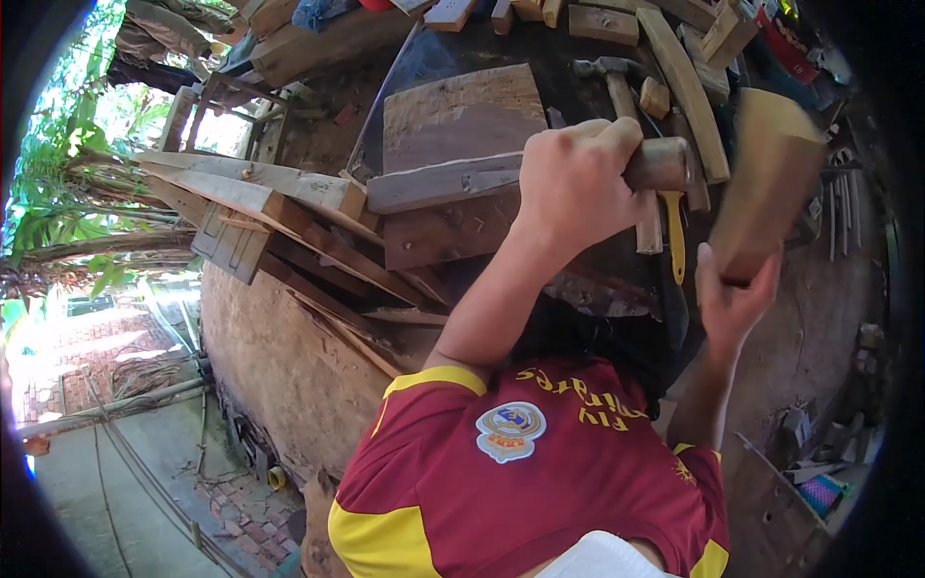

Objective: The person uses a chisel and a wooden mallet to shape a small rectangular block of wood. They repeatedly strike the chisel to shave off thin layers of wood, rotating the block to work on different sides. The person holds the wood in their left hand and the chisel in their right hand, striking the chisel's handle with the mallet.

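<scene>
In the head view my left hand (581, 178) is closed round a cylindrical-handled tool (660, 164), held horizontally at the right end of a long grey timber (434, 188). The timber lies across wooden boards (458, 104). My right hand (737, 303) grips a thick wooden block (771, 173), blurred and raised to the right of the tool's end. A hammer (621, 91) and a yellow-handled tool (676, 231) lie beside my left hand on the dark work surface. The tool's working end is hidden by my fingers.
Loose timbers (289, 217) jut out to the left, and more offcuts (602, 24) lie along the back. A long pale batten (686, 91) rests at the right. A red container (776, 43) stands at the back right. A mud-coloured floor (255, 337) is below.
</scene>
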`<act>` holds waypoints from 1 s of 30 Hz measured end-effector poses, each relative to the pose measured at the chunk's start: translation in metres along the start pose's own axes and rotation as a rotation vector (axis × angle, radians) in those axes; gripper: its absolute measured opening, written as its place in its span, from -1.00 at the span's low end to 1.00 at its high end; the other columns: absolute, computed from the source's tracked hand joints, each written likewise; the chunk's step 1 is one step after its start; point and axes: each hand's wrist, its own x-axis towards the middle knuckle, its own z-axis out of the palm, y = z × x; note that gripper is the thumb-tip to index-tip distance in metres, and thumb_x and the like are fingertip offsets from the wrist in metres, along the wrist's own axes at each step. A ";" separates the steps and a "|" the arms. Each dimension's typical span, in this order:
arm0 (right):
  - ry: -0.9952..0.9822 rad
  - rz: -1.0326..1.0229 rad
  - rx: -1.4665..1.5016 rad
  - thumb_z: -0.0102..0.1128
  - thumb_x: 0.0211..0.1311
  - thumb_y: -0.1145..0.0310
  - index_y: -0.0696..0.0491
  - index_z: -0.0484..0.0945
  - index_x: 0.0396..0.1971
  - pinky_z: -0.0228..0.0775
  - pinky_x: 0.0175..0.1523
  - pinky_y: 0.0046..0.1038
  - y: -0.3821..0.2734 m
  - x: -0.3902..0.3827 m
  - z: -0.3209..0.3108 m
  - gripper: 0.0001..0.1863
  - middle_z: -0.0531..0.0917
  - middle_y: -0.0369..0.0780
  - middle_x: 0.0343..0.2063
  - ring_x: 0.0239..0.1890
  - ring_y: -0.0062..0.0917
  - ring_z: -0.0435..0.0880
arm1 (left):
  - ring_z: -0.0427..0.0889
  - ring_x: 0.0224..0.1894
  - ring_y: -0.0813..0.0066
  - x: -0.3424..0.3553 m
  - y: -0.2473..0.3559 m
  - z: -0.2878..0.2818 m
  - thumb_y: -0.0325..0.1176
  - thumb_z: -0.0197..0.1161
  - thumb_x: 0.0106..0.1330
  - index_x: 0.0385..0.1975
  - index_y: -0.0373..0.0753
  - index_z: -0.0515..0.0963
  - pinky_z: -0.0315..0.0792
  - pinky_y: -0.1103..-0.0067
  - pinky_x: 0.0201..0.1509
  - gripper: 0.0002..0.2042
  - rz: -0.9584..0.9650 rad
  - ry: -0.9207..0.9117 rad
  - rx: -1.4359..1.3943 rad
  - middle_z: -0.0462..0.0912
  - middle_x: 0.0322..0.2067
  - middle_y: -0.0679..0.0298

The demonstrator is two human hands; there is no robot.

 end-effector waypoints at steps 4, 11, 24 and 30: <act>0.277 0.357 0.439 0.28 -0.07 0.61 0.23 0.30 0.07 0.34 0.07 -0.37 -0.002 0.012 -0.004 -0.39 0.49 -0.10 -0.07 -0.04 -0.39 0.49 | 0.57 -0.54 0.24 -0.002 0.003 -0.005 -0.34 0.33 -0.29 -0.60 -0.18 0.46 0.43 0.43 -0.52 -0.78 0.008 -0.046 -0.019 0.51 -0.64 0.24; 0.108 0.347 0.247 0.37 -0.13 0.51 0.22 0.26 0.10 0.29 0.10 -0.41 0.008 -0.012 -0.005 -0.28 0.47 -0.14 -0.07 -0.02 -0.43 0.45 | 0.50 -0.62 0.31 -0.039 0.046 -0.038 -0.30 0.35 -0.42 -0.53 -0.18 0.47 0.34 0.46 -0.59 -0.66 0.287 -0.395 -0.300 0.45 -0.62 0.31; -0.022 0.264 0.238 0.32 -0.15 0.61 0.22 0.28 0.12 0.30 0.09 -0.44 -0.001 -0.025 -0.003 -0.29 0.51 -0.17 -0.09 -0.05 -0.47 0.48 | 0.53 -0.58 0.23 -0.011 0.001 -0.018 -0.35 0.32 -0.37 -0.56 -0.17 0.46 0.40 0.45 -0.54 -0.72 0.111 -0.024 -0.145 0.48 -0.65 0.25; 0.006 0.236 0.293 0.29 -0.14 0.65 0.21 0.29 0.11 0.33 0.07 -0.44 0.005 -0.019 -0.015 -0.31 0.50 -0.14 -0.09 -0.05 -0.45 0.49 | 0.55 -0.56 0.23 -0.009 0.003 -0.014 -0.34 0.33 -0.38 -0.56 -0.17 0.45 0.42 0.43 -0.53 -0.70 0.080 0.001 -0.094 0.49 -0.64 0.26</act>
